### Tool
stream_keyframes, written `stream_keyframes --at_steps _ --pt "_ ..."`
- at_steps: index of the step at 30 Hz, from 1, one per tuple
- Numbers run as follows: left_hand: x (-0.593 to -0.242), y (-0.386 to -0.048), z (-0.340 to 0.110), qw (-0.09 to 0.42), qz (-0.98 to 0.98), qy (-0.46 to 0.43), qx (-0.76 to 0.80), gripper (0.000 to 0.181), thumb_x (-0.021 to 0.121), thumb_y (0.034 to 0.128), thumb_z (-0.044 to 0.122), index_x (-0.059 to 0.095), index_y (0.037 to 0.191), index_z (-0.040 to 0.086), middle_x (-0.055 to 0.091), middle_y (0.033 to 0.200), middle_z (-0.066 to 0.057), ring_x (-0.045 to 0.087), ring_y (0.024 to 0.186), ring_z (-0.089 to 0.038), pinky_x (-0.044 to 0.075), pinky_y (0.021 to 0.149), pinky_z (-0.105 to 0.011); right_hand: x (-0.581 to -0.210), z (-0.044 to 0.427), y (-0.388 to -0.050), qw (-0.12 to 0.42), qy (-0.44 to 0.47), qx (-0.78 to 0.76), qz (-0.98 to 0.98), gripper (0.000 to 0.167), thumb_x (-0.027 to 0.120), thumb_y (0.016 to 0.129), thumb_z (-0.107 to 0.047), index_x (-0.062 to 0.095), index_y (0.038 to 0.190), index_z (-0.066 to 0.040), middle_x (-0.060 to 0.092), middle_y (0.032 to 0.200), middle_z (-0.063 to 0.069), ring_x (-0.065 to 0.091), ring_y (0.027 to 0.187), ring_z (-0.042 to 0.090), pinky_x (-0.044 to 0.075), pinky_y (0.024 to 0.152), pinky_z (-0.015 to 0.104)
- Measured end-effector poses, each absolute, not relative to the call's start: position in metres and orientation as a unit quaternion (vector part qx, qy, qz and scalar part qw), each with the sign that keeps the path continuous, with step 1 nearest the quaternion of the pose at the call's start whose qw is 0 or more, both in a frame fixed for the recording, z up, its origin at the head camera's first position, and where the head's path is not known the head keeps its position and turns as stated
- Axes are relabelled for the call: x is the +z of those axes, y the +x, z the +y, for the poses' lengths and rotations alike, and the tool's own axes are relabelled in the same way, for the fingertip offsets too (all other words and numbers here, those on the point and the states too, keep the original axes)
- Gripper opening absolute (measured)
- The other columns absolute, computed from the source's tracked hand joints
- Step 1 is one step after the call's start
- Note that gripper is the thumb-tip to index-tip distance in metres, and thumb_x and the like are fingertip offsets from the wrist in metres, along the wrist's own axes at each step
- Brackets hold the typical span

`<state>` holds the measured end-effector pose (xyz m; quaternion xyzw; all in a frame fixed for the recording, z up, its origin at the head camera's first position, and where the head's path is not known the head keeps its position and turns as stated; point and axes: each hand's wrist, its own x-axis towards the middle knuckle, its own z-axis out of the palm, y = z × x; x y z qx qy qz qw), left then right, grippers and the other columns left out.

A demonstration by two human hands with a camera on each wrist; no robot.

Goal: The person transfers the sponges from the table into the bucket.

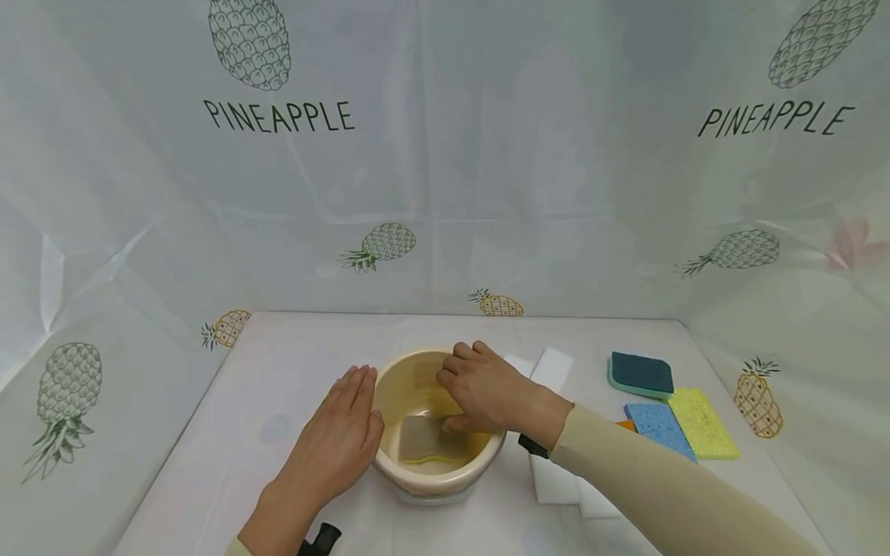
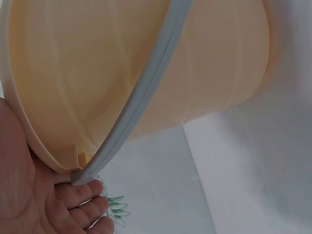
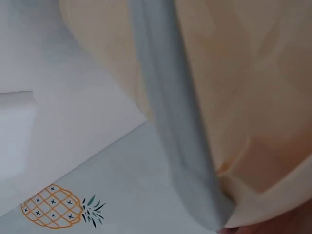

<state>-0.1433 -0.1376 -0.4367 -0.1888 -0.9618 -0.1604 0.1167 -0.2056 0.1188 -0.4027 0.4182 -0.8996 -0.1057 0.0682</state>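
Observation:
A cream bucket (image 1: 410, 376) with a grey handle (image 2: 141, 97) stands upright at the middle of the table. On its bottom lies a flat greyish-brown sponge (image 1: 424, 436) with a yellow edge. My left hand (image 1: 338, 437) touches the bucket's left rim, its fingers together and nearly straight. Over the right rim, my right hand (image 1: 486, 389) reaches partly into the bucket with loosely bent fingers and the thumb inside. No held thing shows in it. The right wrist view shows only a sliver of that hand under the rim, and its fingertips are hidden.
White foam blocks (image 1: 555, 480) lie right of the bucket, partly under my right forearm. Farther right are a dark green sponge (image 1: 641, 374), a blue sponge (image 1: 660, 428), a yellow sponge (image 1: 702, 424) and a bit of orange (image 1: 626, 425). A pineapple-print sheet (image 1: 486, 186) hangs behind.

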Motion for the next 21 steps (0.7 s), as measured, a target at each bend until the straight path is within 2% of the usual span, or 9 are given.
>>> stream_keyframes --at_steps 5,14,21 --pt "-0.438 -0.143 -0.139 0.117 -0.962 -0.187 -0.159 0.055 0.046 0.1081 0.020 0.045 0.155 -0.009 0.047 0.160 -0.026 0.040 0.154 -0.039 0.034 0.128 -0.052 -0.407 0.123 -0.206 0.129 0.424 -0.096 -0.891 0.048 0.070 0.092 -0.055 0.069 0.116 -0.013 0.069 0.113 0.001 0.055 0.104 0.022 0.043 0.084 0.036" --pt "-0.438 -0.143 -0.139 0.116 -0.962 -0.185 -0.162 0.056 0.046 0.1080 0.020 0.044 0.155 -0.009 0.047 0.161 -0.025 0.040 0.154 -0.038 0.033 0.128 -0.052 -0.412 0.129 -0.206 0.211 0.416 -0.045 -0.883 0.046 0.071 0.092 -0.052 0.064 0.116 -0.013 0.066 0.111 0.001 0.057 0.104 0.023 0.044 0.084 0.037" --pt "-0.437 -0.143 -0.138 0.121 -0.961 -0.191 -0.161 0.055 0.047 0.1079 0.020 0.045 0.154 -0.010 0.047 0.160 -0.026 0.040 0.154 -0.039 0.034 0.127 -0.053 -0.409 0.142 -0.209 0.277 0.396 -0.023 -0.875 0.044 0.070 0.094 -0.046 0.066 0.119 -0.009 0.067 0.113 0.003 0.058 0.103 0.025 0.046 0.087 0.040"
